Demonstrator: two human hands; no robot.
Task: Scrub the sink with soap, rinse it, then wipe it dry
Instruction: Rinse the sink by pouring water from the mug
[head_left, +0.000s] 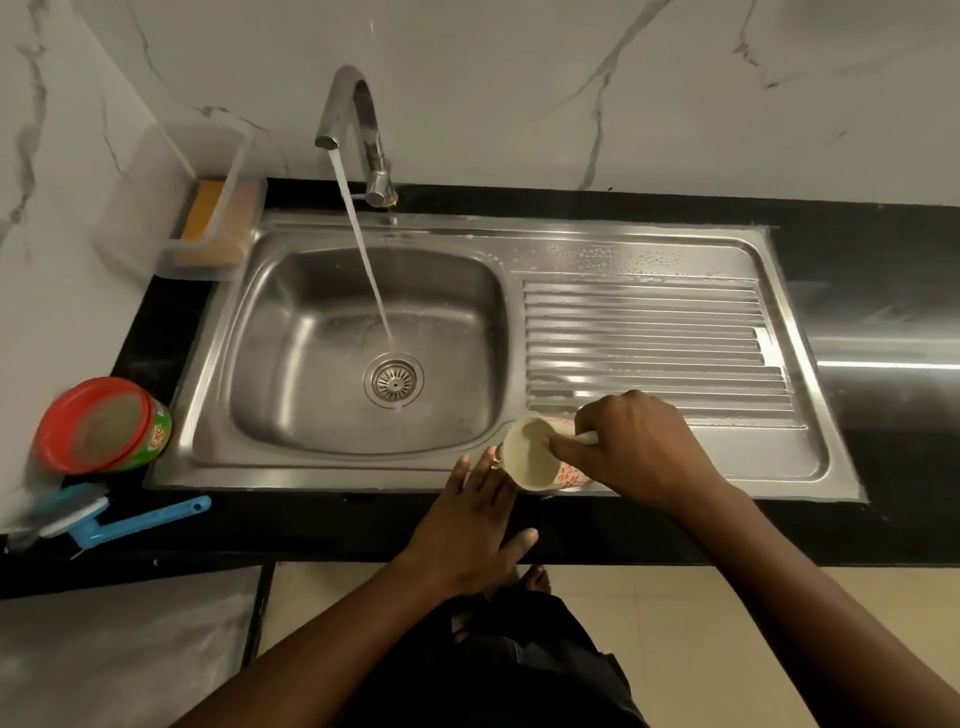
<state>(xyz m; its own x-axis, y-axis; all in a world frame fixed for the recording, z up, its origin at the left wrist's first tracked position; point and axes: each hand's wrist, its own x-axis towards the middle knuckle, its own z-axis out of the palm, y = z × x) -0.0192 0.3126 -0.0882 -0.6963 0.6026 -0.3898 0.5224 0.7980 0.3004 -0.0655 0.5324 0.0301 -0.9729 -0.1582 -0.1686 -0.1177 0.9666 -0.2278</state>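
The steel sink has a wet basin with a round drain and a ribbed draining board on its right, dotted with drops. Water runs from the curved tap into the basin near the drain. My right hand grips a white cup with a red flower pattern, tipped on its side at the sink's front rim, mouth facing left. My left hand hovers just left of the cup, fingers spread, its fingertips near the cup's rim.
A red-lidded green soap tub sits on the black counter left of the sink. A blue-handled brush lies in front of the tub. A clear holder with an orange sponge stands at the back left.
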